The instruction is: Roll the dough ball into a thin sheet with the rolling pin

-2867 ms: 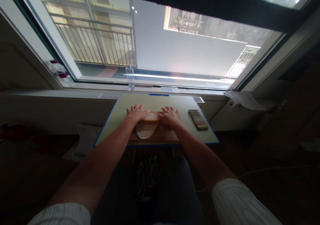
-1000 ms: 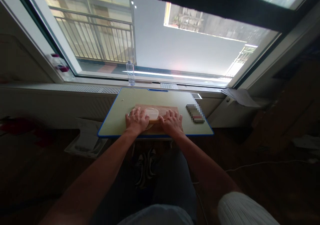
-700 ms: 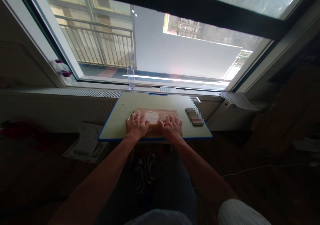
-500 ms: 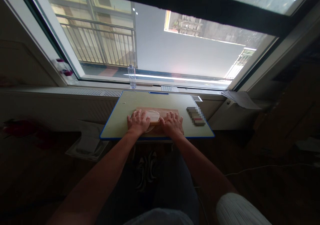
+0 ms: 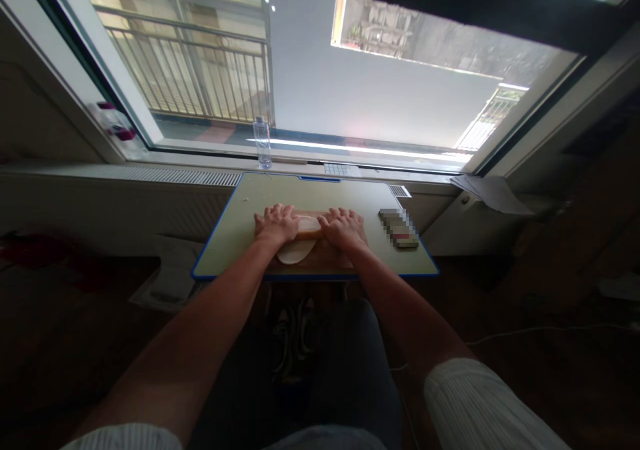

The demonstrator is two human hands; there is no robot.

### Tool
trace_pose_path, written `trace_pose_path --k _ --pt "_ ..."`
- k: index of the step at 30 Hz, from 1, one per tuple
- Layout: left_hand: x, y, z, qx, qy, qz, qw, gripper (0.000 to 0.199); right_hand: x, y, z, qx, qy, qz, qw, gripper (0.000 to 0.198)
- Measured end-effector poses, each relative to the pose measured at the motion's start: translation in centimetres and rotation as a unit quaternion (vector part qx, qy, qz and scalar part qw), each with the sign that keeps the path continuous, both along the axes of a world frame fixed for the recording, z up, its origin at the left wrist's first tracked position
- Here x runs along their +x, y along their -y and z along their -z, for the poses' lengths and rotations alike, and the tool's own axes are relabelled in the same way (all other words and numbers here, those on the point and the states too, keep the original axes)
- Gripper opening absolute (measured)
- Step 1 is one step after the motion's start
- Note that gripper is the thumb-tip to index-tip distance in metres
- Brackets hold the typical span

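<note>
A rolling pin (image 5: 309, 235) lies crosswise on a flat sheet of pale dough (image 5: 294, 253), over a wooden board (image 5: 327, 258). My left hand (image 5: 277, 225) rests over the pin's left end, its fingers bent forward across it. Over the right end sits my right hand (image 5: 343, 226), held the same way, its thumb toward the middle. Between the hands only a short stretch of the pin shows; its ends are covered. Dough is visible both beyond the pin and on the near side of it.
The board lies on a small blue-edged table (image 5: 227, 237). A pixelated oblong object (image 5: 399, 228) is on its right side. Behind, a clear bottle (image 5: 262, 145) stands on the windowsill, with another bottle (image 5: 117, 122) at the left. Papers (image 5: 487, 195) lie at the right.
Both hands and the rolling pin have moved forward, away from me, over the dough. More dough now shows on the near side of the pin. The camera view has shifted slightly.
</note>
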State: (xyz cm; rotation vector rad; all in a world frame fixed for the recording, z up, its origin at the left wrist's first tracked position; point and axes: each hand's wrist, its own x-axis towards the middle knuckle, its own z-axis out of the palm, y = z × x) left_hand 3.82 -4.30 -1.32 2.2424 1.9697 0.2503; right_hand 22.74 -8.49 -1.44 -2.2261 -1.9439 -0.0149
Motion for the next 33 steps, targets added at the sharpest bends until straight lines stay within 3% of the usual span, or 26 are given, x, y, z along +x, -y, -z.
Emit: trace_pose_path --k 8,17,22,33 --pt "0.4 -1.6 -0.6 0.035 0.008 -0.002 0.999 0.053 -0.1 -2.5 -1.3 -0.059 -0.042 0.015 0.997 0.069" --pt "0.7 -3.4 -0.5 0.057 -0.003 -0.007 0.998 0.051 0.0 -4.4 -1.6 -0.071 -0.058 0.022 0.996 0.070" --pt "0.9 -4.6 -0.3 0.098 0.017 -0.019 0.995 0.051 0.0 -5.5 -1.5 -0.064 -0.072 0.031 0.995 0.070" --pt "1.2 -7.9 -0.3 0.087 0.021 -0.033 0.995 0.053 0.2 -8.8 -0.3 -0.003 -0.052 0.056 0.997 0.065"
